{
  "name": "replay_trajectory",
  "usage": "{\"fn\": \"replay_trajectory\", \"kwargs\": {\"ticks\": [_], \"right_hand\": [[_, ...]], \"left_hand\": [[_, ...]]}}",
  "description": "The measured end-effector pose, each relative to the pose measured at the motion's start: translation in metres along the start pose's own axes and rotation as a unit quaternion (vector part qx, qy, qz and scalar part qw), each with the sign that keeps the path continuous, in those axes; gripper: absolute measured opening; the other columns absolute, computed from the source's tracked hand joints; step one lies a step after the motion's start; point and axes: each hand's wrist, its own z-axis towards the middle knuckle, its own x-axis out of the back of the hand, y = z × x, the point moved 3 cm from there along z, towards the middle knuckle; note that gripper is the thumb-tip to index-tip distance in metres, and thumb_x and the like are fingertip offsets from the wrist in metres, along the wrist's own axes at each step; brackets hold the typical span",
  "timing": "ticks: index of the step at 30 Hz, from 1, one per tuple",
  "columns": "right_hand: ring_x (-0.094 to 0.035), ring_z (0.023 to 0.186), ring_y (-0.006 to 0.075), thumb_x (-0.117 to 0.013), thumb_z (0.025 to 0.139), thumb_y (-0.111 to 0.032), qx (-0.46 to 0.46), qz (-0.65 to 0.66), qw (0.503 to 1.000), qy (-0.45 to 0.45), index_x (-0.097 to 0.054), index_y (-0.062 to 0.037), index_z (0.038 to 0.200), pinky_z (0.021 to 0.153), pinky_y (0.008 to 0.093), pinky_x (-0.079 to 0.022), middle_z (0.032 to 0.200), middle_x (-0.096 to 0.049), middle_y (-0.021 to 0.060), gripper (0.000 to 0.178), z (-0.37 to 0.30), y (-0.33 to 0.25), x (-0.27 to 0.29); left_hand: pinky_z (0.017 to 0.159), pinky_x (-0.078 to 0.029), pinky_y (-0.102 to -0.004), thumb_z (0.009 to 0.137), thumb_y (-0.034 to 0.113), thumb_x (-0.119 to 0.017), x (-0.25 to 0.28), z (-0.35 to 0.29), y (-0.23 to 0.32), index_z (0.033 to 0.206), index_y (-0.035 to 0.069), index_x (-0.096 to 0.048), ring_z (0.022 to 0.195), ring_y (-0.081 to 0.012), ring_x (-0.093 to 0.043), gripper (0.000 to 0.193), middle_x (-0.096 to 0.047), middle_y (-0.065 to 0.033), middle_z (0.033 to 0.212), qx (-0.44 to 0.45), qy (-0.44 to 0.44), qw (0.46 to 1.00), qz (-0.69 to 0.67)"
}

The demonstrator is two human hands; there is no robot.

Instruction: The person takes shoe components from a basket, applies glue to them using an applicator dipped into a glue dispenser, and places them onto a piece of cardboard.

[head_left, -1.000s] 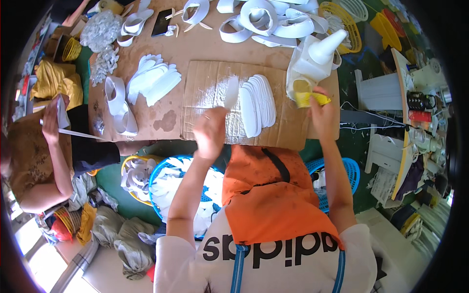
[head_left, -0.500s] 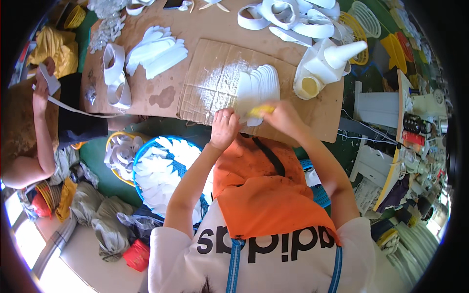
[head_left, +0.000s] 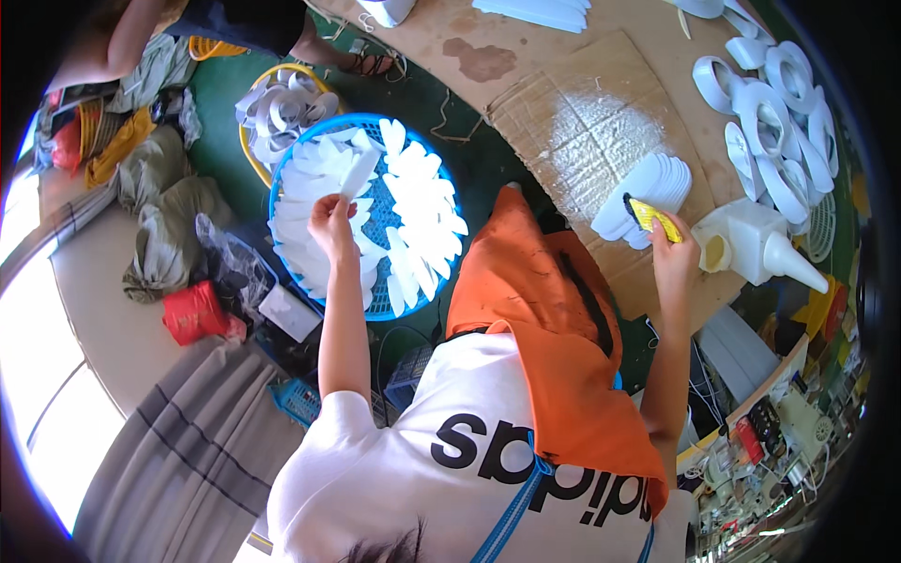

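Observation:
Pinched in my left hand (head_left: pixel 333 228) is a flat white insole-shaped piece (head_left: pixel 360 174), held over a round blue basket (head_left: pixel 445 153). Many similar white pieces (head_left: pixel 314 202) lie in that basket, most densely on its left side. My right hand (head_left: pixel 676 258) grips a yellow-handled brush (head_left: pixel 654 218), whose dark end rests at the near left edge of a fanned stack of white pieces (head_left: pixel 660 183). Under the stack lies a cardboard sheet (head_left: pixel 535 103), smeared with a shiny whitish coating to the left of the stack.
Right of the stack, a white plastic bottle (head_left: pixel 751 239) with a cone spout lies near a heap of white bands (head_left: pixel 770 103). A yellow basket (head_left: pixel 324 86) of curled white strips stands behind the blue one. At upper left shows another person's arm (head_left: pixel 131 42) and a sandaled foot.
My left hand has left the stack for the blue basket and now holds a white piece. My right hand keeps the brush at the stack. The view has swung left.

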Motion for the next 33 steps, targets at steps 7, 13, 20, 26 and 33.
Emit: {"fn": "replay_trajectory", "kwargs": {"ticks": [7, 13, 20, 26, 33], "right_hand": [[-0.063, 0.066, 0.0153, -0.056, 0.086, -0.009, 0.038, -0.053, 0.998, 0.010, -0.059, 0.0067, 0.098, 0.058, 0.0264, -0.047, 0.081, -0.064, 0.0121, 0.020, 0.002, -0.003, -0.005], [-0.060, 0.080, 0.0332, -0.058, 0.082, -0.016, -0.067, -0.021, 0.998, -0.006, -0.063, -0.0023, 0.095, 0.067, 0.0376, -0.047, 0.087, -0.062, 0.0189, 0.019, 0.034, 0.019, 0.000], [-0.060, 0.080, 0.0278, -0.053, 0.085, -0.012, 0.147, -0.127, 0.981, 0.020, -0.061, -0.0039, 0.103, 0.067, 0.0340, -0.048, 0.094, -0.060, 0.0127, 0.021, 0.025, -0.004, -0.022], [-0.058, 0.079, 0.0347, -0.059, 0.076, -0.004, 0.101, -0.027, 0.988, 0.111, -0.061, -0.0005, 0.099, 0.072, 0.0363, -0.048, 0.089, -0.060, 0.0193, 0.023, -0.045, 0.009, 0.014], [-0.056, 0.086, 0.0372, -0.053, 0.083, -0.008, -0.139, -0.099, 0.950, 0.260, -0.058, 0.0048, 0.097, 0.077, 0.0390, -0.044, 0.093, -0.059, 0.0220, 0.020, -0.039, 0.010, 0.091]], "left_hand": [[0.057, -0.050, -0.0323, 0.071, 0.020, -0.059, -0.051, 0.102, -0.127, 0.074, 0.000, -0.064, 0.064, -0.0201, -0.062, 0.021, -0.063, -0.0109, 0.066, 0.054, 0.058, 0.952, 0.297], [0.049, -0.041, -0.0319, 0.072, 0.054, -0.065, -0.142, 0.095, -0.053, 0.063, 0.001, -0.054, 0.054, -0.0183, -0.050, 0.055, -0.053, -0.0086, 0.055, 0.098, -0.025, 0.986, 0.135], [0.089, -0.041, -0.0372, 0.067, 0.008, -0.070, -0.321, -0.136, 0.089, 0.100, 0.008, -0.059, 0.101, -0.0310, -0.052, 0.034, -0.057, -0.0128, 0.103, -0.477, -0.571, 0.652, 0.145], [0.099, -0.031, -0.0439, 0.059, 0.021, -0.074, -0.395, -0.183, 0.048, 0.111, 0.011, -0.055, 0.113, -0.0307, -0.045, 0.057, -0.051, -0.0107, 0.117, -0.664, -0.555, 0.405, 0.297], [0.094, -0.037, -0.0440, 0.054, 0.022, -0.080, -0.385, -0.205, 0.074, 0.119, 0.009, -0.047, 0.112, -0.0327, -0.044, 0.074, -0.046, -0.0121, 0.118, -0.618, -0.612, 0.372, 0.324]]}}
